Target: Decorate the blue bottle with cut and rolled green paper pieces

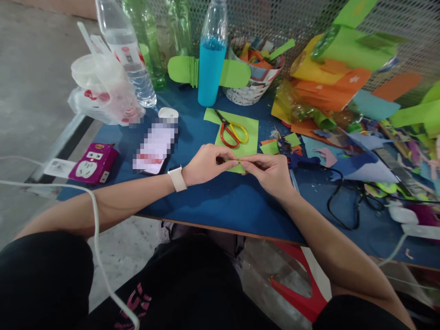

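Over the blue table my left hand (213,162) and my right hand (270,172) meet at their fingertips. Between them is a small green piece of paper (239,162), pinched from both sides and mostly covered by the fingers. Just behind the hands lies a light green sheet of paper (252,133). Scissors (234,131) with one red and one yellow handle rest on that sheet, blades pointing away. Small green and orange paper pieces (271,146) lie beyond my right hand.
A bottle of blue liquid (209,68) stands before a green folded paper strip (184,71). Behind are a basket of scraps (247,91) and a clear bottle (132,64). A phone (154,146) and purple socket adapter (94,162) lie left; paper scraps (364,160) and a black cable (338,183) right.
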Action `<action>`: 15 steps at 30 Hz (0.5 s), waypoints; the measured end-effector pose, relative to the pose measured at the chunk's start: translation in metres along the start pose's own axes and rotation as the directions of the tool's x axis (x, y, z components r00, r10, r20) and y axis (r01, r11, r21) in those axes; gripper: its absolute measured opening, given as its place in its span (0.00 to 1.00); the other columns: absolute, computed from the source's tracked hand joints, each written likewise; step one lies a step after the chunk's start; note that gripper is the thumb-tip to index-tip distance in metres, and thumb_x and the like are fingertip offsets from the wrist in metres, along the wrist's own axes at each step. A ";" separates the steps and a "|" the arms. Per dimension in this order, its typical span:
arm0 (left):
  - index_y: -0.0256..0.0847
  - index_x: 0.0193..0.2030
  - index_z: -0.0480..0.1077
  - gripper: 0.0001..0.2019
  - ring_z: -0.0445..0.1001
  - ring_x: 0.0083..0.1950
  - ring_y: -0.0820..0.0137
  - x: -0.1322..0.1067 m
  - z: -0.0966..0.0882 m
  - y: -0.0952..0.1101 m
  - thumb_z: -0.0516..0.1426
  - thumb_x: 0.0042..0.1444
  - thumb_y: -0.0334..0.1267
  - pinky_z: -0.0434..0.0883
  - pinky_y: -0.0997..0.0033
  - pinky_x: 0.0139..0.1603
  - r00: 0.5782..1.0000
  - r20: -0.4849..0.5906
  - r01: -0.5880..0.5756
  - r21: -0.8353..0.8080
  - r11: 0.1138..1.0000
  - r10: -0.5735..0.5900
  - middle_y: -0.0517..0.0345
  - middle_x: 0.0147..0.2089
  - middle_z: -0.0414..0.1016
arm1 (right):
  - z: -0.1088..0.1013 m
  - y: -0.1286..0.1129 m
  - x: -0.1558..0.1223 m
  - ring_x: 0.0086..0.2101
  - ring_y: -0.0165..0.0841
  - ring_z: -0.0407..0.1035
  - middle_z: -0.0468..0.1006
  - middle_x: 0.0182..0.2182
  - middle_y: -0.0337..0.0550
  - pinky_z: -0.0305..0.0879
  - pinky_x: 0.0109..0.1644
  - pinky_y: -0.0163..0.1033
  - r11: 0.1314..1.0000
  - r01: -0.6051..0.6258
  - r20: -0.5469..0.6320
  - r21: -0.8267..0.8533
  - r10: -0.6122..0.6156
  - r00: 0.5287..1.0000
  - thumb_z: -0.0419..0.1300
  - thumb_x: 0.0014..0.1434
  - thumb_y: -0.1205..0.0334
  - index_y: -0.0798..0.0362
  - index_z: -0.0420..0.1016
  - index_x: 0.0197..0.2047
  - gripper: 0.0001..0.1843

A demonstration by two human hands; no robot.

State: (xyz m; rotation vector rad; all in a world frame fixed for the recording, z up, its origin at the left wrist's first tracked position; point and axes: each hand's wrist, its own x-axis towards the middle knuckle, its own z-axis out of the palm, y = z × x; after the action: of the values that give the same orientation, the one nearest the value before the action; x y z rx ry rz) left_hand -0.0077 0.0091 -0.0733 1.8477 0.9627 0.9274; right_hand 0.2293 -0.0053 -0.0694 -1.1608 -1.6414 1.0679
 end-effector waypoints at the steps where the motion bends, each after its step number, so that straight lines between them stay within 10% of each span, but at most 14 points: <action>1: 0.39 0.41 0.86 0.08 0.83 0.37 0.69 0.000 0.000 0.000 0.68 0.72 0.40 0.75 0.71 0.38 1.000 -0.001 0.005 -0.001 1.000 -0.005 0.54 0.37 0.89 | 0.000 -0.001 0.000 0.28 0.40 0.86 0.92 0.32 0.44 0.86 0.34 0.45 1.000 -0.004 -0.004 -0.002 0.004 1.000 0.84 0.60 0.43 0.45 0.96 0.40 0.16; 15: 0.38 0.43 0.87 0.11 0.81 0.34 0.70 0.000 0.001 -0.001 0.65 0.73 0.41 0.72 0.69 0.36 1.000 -0.002 -0.015 0.001 1.000 0.015 0.54 0.37 0.89 | -0.002 0.003 0.000 0.29 0.40 0.86 0.93 0.33 0.44 0.86 0.35 0.45 1.000 0.022 -0.027 -0.004 -0.022 0.999 0.84 0.61 0.49 0.45 0.97 0.41 0.11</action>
State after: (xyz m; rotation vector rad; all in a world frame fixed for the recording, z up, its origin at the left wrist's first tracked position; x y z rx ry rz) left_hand -0.0075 0.0093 -0.0745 1.8573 0.9523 0.9378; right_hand 0.2323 -0.0044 -0.0712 -1.1519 -1.6325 1.0313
